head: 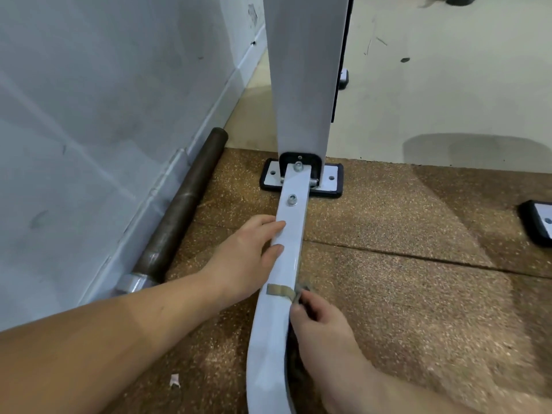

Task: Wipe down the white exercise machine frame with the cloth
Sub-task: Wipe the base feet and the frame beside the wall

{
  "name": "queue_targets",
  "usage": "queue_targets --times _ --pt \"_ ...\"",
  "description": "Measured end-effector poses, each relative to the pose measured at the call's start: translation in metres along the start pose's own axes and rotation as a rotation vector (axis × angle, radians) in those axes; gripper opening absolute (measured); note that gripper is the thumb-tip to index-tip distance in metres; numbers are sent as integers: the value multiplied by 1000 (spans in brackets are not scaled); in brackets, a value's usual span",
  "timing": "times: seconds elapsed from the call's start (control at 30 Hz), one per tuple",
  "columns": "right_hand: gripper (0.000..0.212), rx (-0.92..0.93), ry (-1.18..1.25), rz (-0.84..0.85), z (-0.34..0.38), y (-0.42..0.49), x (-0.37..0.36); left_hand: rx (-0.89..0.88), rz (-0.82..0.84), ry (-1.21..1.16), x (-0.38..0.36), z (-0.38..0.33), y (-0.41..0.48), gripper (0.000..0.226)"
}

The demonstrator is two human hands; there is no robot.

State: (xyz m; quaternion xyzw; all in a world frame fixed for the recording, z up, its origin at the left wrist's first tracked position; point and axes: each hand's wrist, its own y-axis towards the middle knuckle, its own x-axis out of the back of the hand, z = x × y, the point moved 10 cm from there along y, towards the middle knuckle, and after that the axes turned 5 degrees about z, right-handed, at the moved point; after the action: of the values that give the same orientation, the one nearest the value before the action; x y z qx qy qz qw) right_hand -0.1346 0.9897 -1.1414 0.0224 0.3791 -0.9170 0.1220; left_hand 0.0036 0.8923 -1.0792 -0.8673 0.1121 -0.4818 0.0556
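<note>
L hand (243, 258) rests on frame (294, 218); R hand (324, 327) pinches tan strip (278, 290)

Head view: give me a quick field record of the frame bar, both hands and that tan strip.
frame bar: white, bolted at the foot of the post, runs toward the camera
base plate: under the post, on the floor mat
left hand: fingertips rest on the bar's top
right hand: pinches the strip at the bar's right edge
strip: tan, lies across the bar; tape or cloth, cannot tell
pipe: dark, along the wall
</note>
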Motion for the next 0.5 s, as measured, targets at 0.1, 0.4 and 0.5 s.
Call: queue_targets --times 0.1,0.4,0.5 --pt "24 30 65 46 35 17 10 -9 14 7 -4 -4 -8 50" --pt "16 29 -75 104 -17 -34 7 -37 37 27 -19 3 -57 55" --pt "21 -47 -106 140 -43 -44 -4 -34 67 37 -22 7 -68 56"
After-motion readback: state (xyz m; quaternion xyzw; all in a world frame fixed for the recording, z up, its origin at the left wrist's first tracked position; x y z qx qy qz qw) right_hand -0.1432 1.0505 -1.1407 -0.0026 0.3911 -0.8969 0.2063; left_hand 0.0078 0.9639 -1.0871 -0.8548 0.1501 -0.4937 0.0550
